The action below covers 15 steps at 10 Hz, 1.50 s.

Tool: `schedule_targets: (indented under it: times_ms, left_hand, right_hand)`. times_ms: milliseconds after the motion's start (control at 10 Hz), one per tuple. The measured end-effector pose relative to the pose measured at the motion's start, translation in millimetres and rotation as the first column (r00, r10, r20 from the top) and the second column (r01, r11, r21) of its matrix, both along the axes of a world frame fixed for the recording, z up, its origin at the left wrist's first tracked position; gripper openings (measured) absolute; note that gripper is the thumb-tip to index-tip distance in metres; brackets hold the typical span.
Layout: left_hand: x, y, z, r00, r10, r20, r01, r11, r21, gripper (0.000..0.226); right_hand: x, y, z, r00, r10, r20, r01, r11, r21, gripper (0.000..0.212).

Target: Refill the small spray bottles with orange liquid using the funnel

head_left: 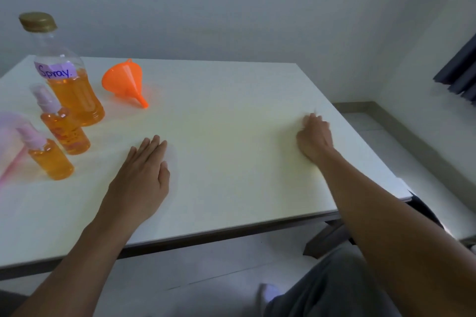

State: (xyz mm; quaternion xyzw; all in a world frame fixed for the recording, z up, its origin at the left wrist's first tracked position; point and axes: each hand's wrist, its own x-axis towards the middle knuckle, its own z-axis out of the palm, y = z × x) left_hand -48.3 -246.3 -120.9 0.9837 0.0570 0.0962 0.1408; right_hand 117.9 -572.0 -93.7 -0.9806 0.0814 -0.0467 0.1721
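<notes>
A large clear bottle (69, 85) with a gold cap and a "Spray" label stands at the table's far left, about half full of orange liquid. In front of it stand two small spray bottles with pink caps, one (64, 128) behind the other (50, 159), both holding orange liquid. An orange funnel (123, 81) lies on its side to the right of the large bottle. My left hand (144, 175) rests flat on the table, fingers together, holding nothing. My right hand (314, 136) rests near the right edge with fingers curled, nothing visible in it.
The white table (231, 123) ends at a near edge and a right edge. A pink object (10, 136) shows at the far left margin. A dark curtain (461, 69) hangs at the right. My grey-clad knee (334, 291) is below the table.
</notes>
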Motion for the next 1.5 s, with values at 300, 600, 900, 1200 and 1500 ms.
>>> schedule_targets:
  times_ms: [300, 600, 900, 1200, 1500]
  left_hand:
    - [14, -35, 1, 0.998, -0.058, 0.010, 0.058, 0.998, -0.034, 0.051]
    - [14, -35, 0, 0.998, -0.067, -0.013, 0.067, 0.998, -0.002, 0.050]
    - [9, -44, 2, 0.999, -0.016, -0.040, 0.014, 0.999, -0.039, 0.049]
    - [3, -48, 3, 1.000, -0.015, 0.013, 0.016, 0.999, -0.040, 0.047]
    - [11, -39, -10, 0.997, -0.011, 0.076, 0.016, 0.997, -0.074, 0.046]
  right_hand:
    - [-95, 83, -10, 0.599, 0.800, 0.050, -0.800, 0.600, -0.018, 0.075]
    - [-55, -59, 0, 0.984, 0.172, -0.045, -0.169, 0.984, 0.050, 0.066]
    - [-105, -29, 2, 0.787, 0.605, -0.123, -0.602, 0.796, 0.061, 0.080]
    - [-111, -197, -3, 0.921, -0.374, 0.112, 0.272, 0.820, 0.504, 0.058]
    - [-93, -272, -101, 0.729, -0.629, -0.270, 0.573, 0.344, 0.744, 0.049]
